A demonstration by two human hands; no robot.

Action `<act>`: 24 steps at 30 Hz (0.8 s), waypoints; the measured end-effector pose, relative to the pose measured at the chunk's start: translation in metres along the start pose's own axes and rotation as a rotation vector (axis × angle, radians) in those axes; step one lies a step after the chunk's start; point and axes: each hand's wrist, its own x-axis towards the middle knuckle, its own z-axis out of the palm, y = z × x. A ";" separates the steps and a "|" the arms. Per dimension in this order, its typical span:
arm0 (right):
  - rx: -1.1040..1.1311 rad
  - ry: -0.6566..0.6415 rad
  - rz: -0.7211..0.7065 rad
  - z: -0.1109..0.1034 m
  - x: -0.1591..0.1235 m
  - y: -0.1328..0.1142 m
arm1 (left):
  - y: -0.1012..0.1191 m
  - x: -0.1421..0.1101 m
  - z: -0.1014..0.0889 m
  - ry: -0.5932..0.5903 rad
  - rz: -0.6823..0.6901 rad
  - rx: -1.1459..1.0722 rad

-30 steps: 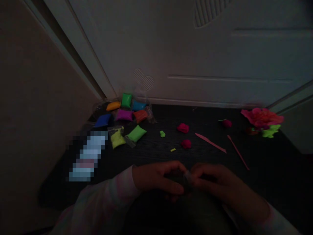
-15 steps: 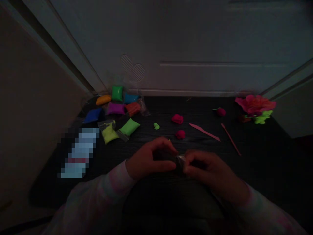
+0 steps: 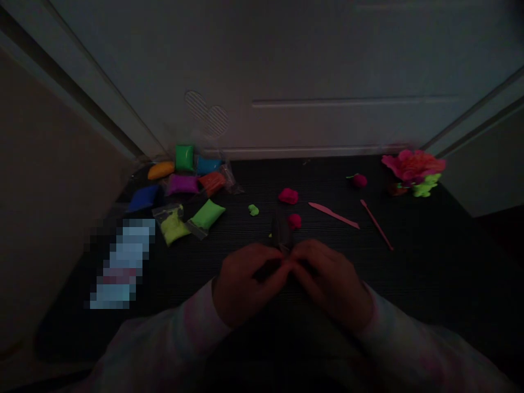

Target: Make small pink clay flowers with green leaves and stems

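Both hands meet near the front middle of the dark table. My left hand [image 3: 249, 281] and my right hand [image 3: 331, 281] pinch the near end of a small dark packet [image 3: 281, 228], fingertips almost touching. The packet stands up from the fingers; its exact contents are too dark to make out. Just beyond it lie two pink clay lumps, the nearer one [image 3: 295, 221] partly behind the packet and the farther one [image 3: 289, 196] in full view. A small light-green clay piece [image 3: 254, 210] sits to their left.
Several clay packets, including a lime-green packet [image 3: 208, 216], lie at left, with a pixelated bright screen [image 3: 123, 265] nearer. To the right are a pink clay knife [image 3: 333, 215], a thin pink tool [image 3: 377, 225], a dark-pink ball [image 3: 359, 180] and a pink flower shape [image 3: 413, 165]. A white door [image 3: 307, 65] stands behind.
My hands have come closer together, and the packet between them has been turned to stand up with its end pinched. The view has shifted slightly to the right.
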 end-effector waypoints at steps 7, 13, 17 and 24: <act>-0.113 0.020 -0.114 0.002 -0.004 0.000 | 0.004 -0.004 0.001 0.016 -0.002 0.102; -0.043 -0.002 -0.099 0.001 -0.002 0.000 | 0.005 -0.003 0.000 0.001 0.045 0.093; 0.103 -0.037 -0.098 -0.003 0.002 -0.002 | 0.006 -0.002 -0.002 -0.009 0.036 0.061; 0.114 -0.044 -0.026 -0.001 0.003 -0.002 | 0.005 -0.002 -0.001 0.018 0.017 0.029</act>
